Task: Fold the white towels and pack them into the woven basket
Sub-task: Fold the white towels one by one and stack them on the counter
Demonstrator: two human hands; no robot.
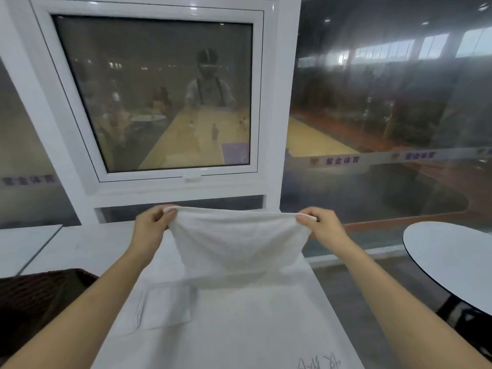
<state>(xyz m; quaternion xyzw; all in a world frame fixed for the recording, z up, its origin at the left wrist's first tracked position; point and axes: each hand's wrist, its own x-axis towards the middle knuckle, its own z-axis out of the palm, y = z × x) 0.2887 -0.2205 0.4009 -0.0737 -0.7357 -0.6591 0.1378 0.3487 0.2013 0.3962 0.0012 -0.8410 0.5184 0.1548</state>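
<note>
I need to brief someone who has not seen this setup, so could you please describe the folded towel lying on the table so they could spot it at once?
Start at the white table below the framed window. The folded towel lies flat on its left half, just right of the dark woven basket. Unlike the other towel, which the left hand and right hand pinch up by its top corners, nothing touches it.

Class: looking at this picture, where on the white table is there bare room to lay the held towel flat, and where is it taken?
Bare: the table right of the folded towel, below the held towel. Taken: the near-left, with that folded towel beside the woven basket. Both hands, left and right, pinch the top corners.
</note>
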